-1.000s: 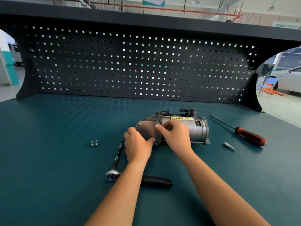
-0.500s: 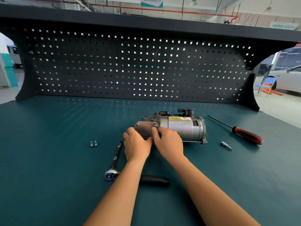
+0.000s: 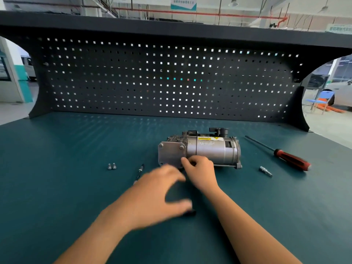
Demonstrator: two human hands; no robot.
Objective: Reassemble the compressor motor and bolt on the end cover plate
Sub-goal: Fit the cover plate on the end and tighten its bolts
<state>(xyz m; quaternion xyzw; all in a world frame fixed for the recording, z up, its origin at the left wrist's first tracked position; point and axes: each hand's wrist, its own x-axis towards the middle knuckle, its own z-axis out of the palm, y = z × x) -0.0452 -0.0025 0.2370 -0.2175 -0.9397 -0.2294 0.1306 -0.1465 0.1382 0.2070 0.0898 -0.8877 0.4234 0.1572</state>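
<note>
The grey compressor motor (image 3: 211, 151) lies on its side mid-bench. Its end cover plate (image 3: 170, 154) faces left, with two bolts (image 3: 182, 147) showing in its upper corners. My right hand (image 3: 201, 173) has its fingers curled at the plate's lower right corner and pinches there; what lies under the fingertips is hidden. Nearer to me, my left hand (image 3: 162, 191) is blurred, with spread fingers that hold nothing. It hovers over the ratchet wrench (image 3: 140, 170), whose black handle tip (image 3: 190, 213) shows beneath it. Two loose bolts (image 3: 112, 166) stand to the left.
A red-handled screwdriver (image 3: 291, 161) lies right of the motor, with a small metal bit (image 3: 265, 170) near it. The green bench mat (image 3: 57, 187) ends at a black pegboard (image 3: 171, 82) behind. Open workshop floor lies past both sides.
My left hand has left the cover plate and pulled back toward me over the ratchet. My right hand has dropped from the plate's upper right bolt to its lower right corner.
</note>
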